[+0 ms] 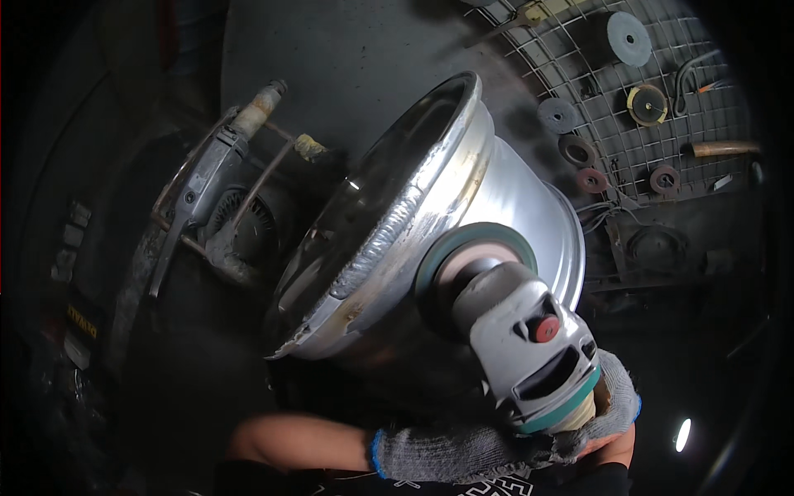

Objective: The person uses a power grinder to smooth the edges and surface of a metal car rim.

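A large silver wheel rim [529, 215] stands tilted in the middle of the view. Along its outer lip runs a rippled weld bead [385, 236], with brownish marks beside it. An angle grinder [529, 331] with a red button lies over the rim's lower right side. Its round green-edged disc [451, 242] is at the barrel's surface; whether they touch, I cannot tell. My right hand [619, 397], in a grey knitted glove, wraps around the grinder's body. My left hand [463, 450], gloved alike, reaches across below and closes on the same body, its fingers partly hidden.
At the left, another long-bodied power tool [198, 182] rests against a metal frame [260, 186]. A wire mesh rack [595, 91] at the upper right carries several discs, among them a grey disc [628, 39], and a wooden handle [724, 149]. Cables hang below it.
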Tool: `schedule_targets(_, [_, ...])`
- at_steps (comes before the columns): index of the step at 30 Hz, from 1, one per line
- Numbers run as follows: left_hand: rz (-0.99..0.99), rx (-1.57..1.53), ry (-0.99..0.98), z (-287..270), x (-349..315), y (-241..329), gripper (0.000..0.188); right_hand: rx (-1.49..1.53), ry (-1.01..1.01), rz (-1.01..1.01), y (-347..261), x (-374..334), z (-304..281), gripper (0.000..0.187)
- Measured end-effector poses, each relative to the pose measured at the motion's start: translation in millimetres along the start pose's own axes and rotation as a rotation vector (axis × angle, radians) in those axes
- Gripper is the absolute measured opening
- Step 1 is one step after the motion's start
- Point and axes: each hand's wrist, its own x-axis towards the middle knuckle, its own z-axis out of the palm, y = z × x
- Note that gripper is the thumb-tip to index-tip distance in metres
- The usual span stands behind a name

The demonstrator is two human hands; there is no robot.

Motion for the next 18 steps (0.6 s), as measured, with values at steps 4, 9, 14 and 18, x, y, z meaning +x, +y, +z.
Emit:
schedule_targets(4, [0.02,0.004,-0.176,12,-6,4,0.051,0.097,-0.003,-0.083,6,9,17,0.093])
schedule_targets(9, [0.017,-0.619,-0.147,27,8,12,0.048,0.201,0.297,-0.002,-9,-3,18,0.099])
schedule_targets(14, [-0.355,-1.62,-0.244,9,35,-9,0.053,0.133,0.408,-0.049,-1,-17,22,0.094])
schedule_targets(18, [-0.592,-1.861,-0.183,-8,71,-44,0.059,0.061,0.47,-0.129,5,-19,18,0.084])
